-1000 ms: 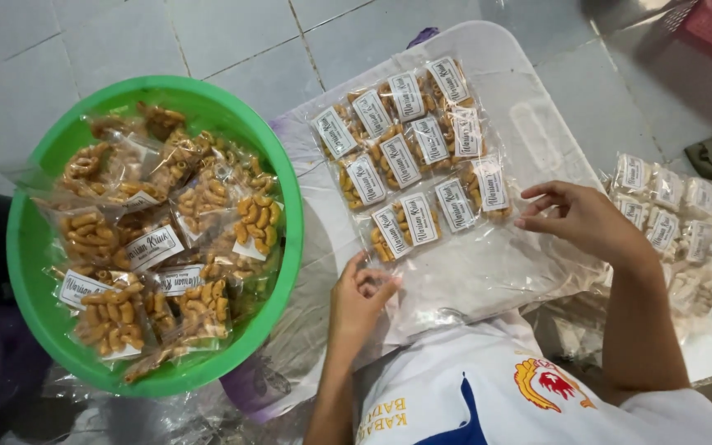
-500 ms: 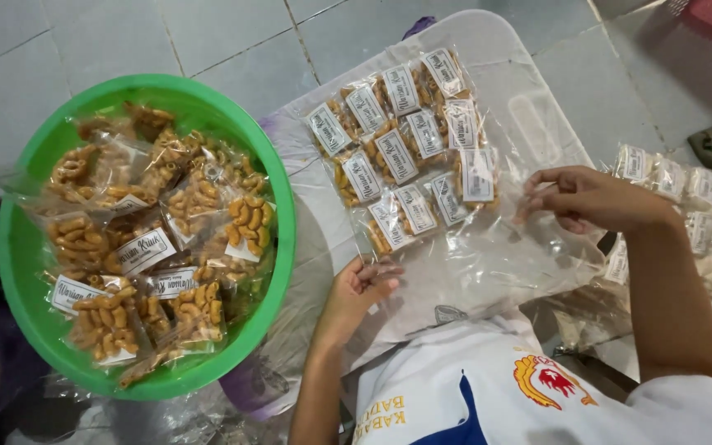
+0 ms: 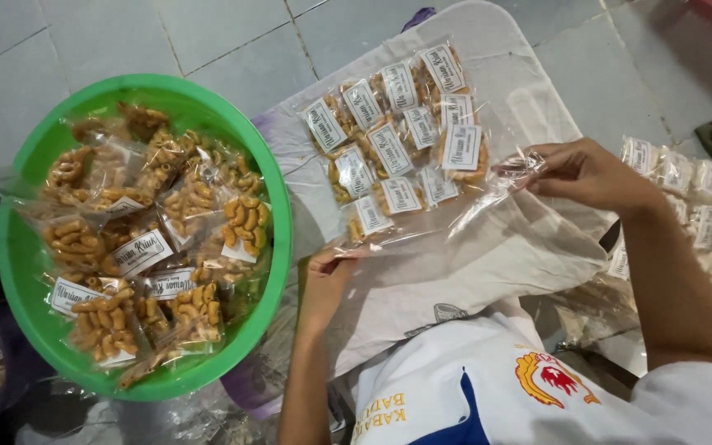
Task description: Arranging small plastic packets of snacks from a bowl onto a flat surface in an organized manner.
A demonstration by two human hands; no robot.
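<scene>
**Clear outer bag of snack packets, held at two corners**

Clear outer bag (image 3: 422, 165) lies flat on a white cloth (image 3: 488, 264) spread over the tiled floor (image 3: 125, 41), toward the cloth's far edge. Inside: about a dozen small snack packets (image 3: 393, 148) with white labels, laid in rough rows.

Right hand (image 3: 591, 173) pinches the bag's open edge at its right corner, fingers closed on a bunched bit of film. Left hand (image 3: 327, 280) has thumb and fingertips closed on the bag's near left corner, film pulled taut between the two hands.

Green basin (image 3: 278, 239) sits just beside the cloth's left edge, full of loose packets of the same fried curls. More labelled packets (image 3: 686, 177) are piled past the cloth's right edge, behind the right forearm. White shirt with a red-yellow emblem at the near edge.
</scene>
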